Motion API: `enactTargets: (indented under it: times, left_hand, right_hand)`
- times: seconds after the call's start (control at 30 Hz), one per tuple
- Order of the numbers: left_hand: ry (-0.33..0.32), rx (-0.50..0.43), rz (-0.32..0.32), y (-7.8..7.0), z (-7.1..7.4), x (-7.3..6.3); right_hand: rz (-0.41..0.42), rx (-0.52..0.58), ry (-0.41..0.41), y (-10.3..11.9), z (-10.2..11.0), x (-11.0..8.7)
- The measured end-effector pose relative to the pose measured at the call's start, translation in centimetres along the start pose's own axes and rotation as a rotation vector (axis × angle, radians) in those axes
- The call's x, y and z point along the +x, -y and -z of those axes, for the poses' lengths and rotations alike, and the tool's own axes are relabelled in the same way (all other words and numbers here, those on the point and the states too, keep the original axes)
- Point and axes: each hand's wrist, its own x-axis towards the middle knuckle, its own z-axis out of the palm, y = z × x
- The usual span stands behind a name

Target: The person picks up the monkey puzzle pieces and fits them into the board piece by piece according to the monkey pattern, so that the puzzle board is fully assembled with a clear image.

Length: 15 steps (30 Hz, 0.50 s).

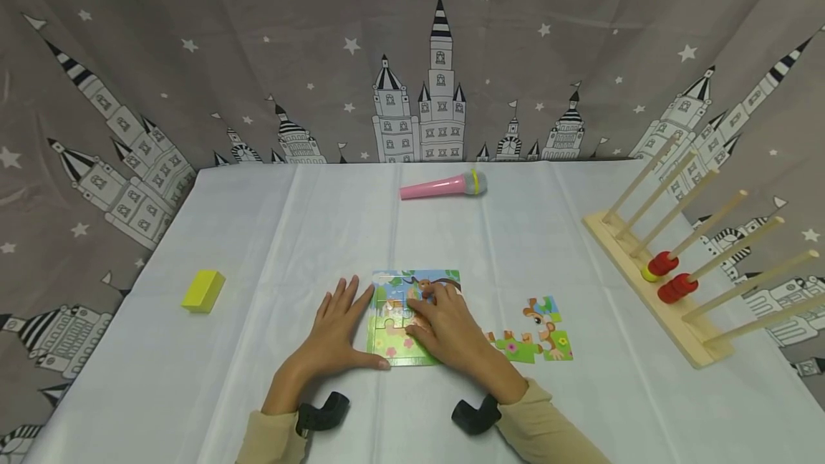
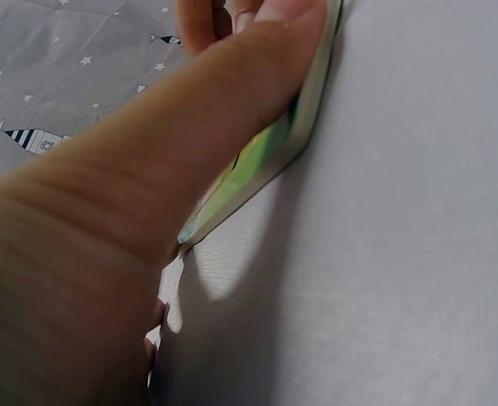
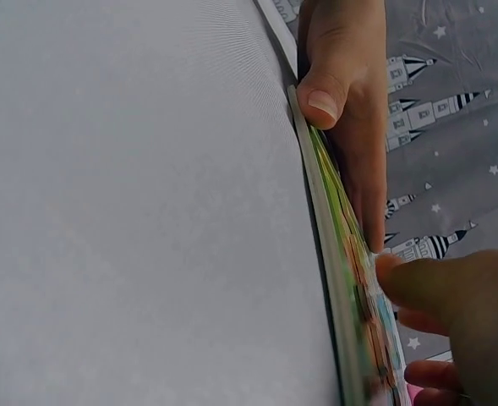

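Observation:
A jigsaw puzzle [image 1: 389,344] with a picture of animals and flowers lies in its tray at the table's middle. My left hand [image 1: 338,328] is spread along its left side, fingers straight, the thumb at the near edge; in the left wrist view that thumb [image 2: 172,144] touches the board's edge. My right hand [image 1: 454,331] is over the puzzle's right half, its thumb and index finger on either side of a puzzle piece [image 1: 420,319]. The right wrist view shows the right thumb [image 3: 426,279] at the board's surface. Right of the hand lie several loose puzzle pieces [image 1: 557,344].
A pink toy microphone [image 1: 438,187] lies toward the far edge. A yellow block [image 1: 203,291] is on the left. On the right stands a wooden peg rack [image 1: 657,292] with red rings [image 1: 677,288]. White cloth [image 1: 309,228] covers the table; a grey castle-print curtain [image 1: 258,34] hangs behind.

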Motion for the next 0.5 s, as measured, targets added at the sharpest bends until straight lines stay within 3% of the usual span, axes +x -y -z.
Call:
enactTargets:
  times: [0.27,0.5]
  left_hand:
    - [0.028,0.001,0.026,-0.1,0.1,0.1]
    - [0.026,0.0,0.029,-0.1,0.2,0.1]
  right_hand:
    - [-0.009,0.063,-0.003,-0.1,1.3,-0.6]
    - [-0.094,0.114,0.073,-0.8,3.9,-1.1]
